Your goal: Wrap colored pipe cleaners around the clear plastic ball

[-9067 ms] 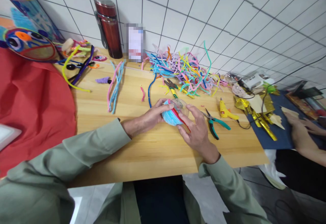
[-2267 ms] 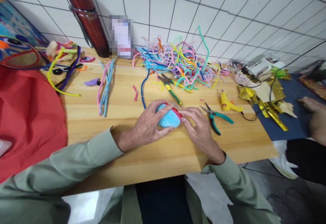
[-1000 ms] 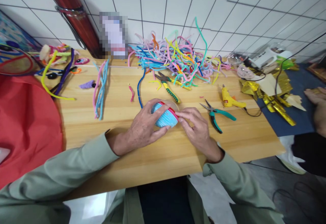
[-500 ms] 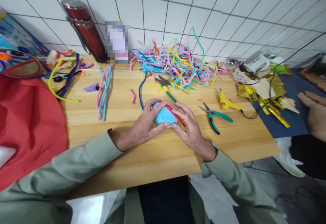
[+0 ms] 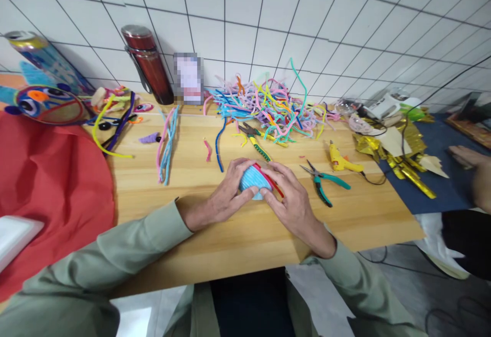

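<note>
A small round form wrapped in light blue pipe cleaner with a red band (image 5: 253,181) rests on the wooden table (image 5: 199,173) in front of me. My left hand (image 5: 226,194) cups its left side, fingers curled round it. Pressed against its right side, my right hand (image 5: 289,201) has its fingers on the red band. Both hands hold the form between them. Green-grey sleeves cover both my arms.
A heap of coloured pipe cleaners (image 5: 268,107) lies behind, with yellow-handled pliers (image 5: 255,140), teal-handled pliers (image 5: 324,181) and a yellow glue gun (image 5: 339,160). A red flask (image 5: 148,63) stands by the wall. Red cloth (image 5: 49,173) lies left. Another person's hand (image 5: 473,171) is at right.
My right hand has shifted from the form's right edge to lie over its red band. The form stays between both hands. The view has tilted slightly.
</note>
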A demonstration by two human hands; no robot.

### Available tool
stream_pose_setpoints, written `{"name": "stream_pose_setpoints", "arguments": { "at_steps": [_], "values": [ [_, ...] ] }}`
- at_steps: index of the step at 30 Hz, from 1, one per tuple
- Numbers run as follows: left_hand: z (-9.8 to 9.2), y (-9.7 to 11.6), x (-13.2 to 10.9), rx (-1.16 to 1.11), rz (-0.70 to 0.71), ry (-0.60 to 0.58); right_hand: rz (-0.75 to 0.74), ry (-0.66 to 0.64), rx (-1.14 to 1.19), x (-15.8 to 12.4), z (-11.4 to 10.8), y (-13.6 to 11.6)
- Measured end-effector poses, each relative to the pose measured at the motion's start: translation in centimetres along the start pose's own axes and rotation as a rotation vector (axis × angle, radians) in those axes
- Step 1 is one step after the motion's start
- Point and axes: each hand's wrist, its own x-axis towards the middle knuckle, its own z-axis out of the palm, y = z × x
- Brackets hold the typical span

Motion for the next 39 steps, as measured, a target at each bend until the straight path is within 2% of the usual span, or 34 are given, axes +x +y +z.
{"name": "stream_pose_setpoints", "arguments": {
  "at_steps": [5,9,14,39],
  "values": [
    [0.8,-0.1,-0.2,-0.020,-0.061,0.091,0.019,-0.006,0.004,-0.1,0.6,-0.6],
    [0.7,-0.2,0.0,-0.066,-0.120,0.150,0.009,0.018,0.028,0.1,1.1,-1.0],
    [0.4,-0.3,0.1,-0.101,-0.201,0.137,0.020,0.083,0.075,0.3,1.1,-0.6],
    [-0.6,0.0,0.4,-0.138,-0.270,0.086,0.092,0.167,0.246,-0.3,1.3,0.3]
  ]
}}
